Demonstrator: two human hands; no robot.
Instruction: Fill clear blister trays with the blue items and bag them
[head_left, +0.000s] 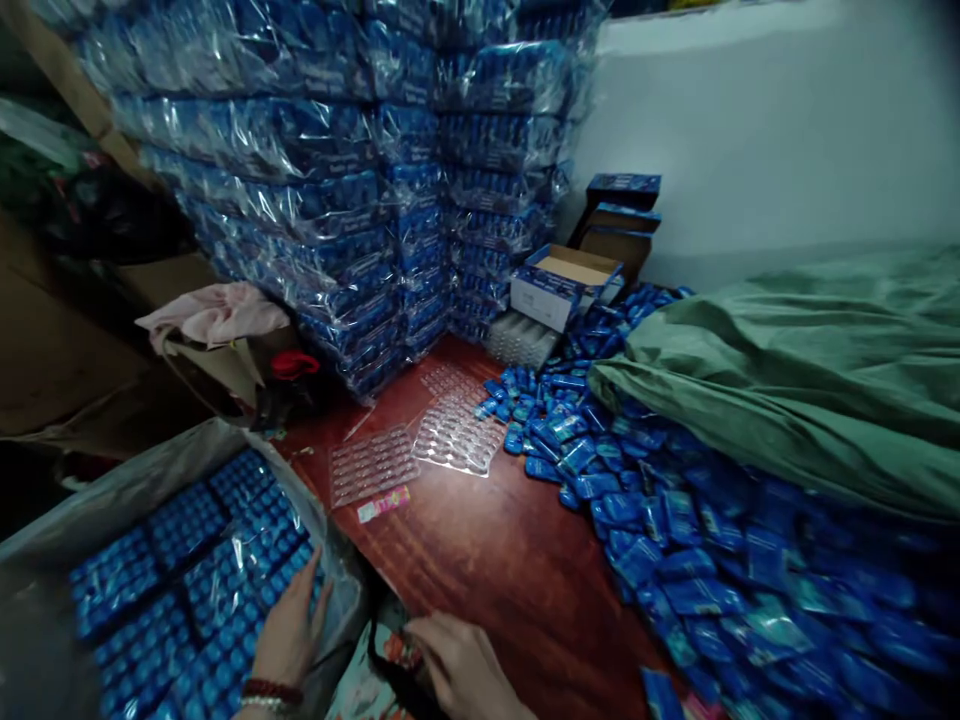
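My left hand [291,628], with a beaded bracelet at its wrist, is at the near right side of a plastic-lined box [330,545]. Its fingers are stretched out over the blue packets [225,580] lined up in blocks inside; whether they touch is unclear. My right hand [469,668] is by the near edge of the red-brown table [502,560], its fingers curled in. Beside those fingers hangs a dark strap-like thing [405,690], over patterned cloth [360,675]; what the fingers hold, if anything, is hidden.
Clear plastic trays [375,465] with moulded cups lie on the table beside a pink-and-yellow strip [384,504]. Loose blue packets [675,560] are heaped at right, partly under a green sheet [810,370]. Wrapped blue packs [300,150] are stacked behind, near a cardboard display box [547,295].
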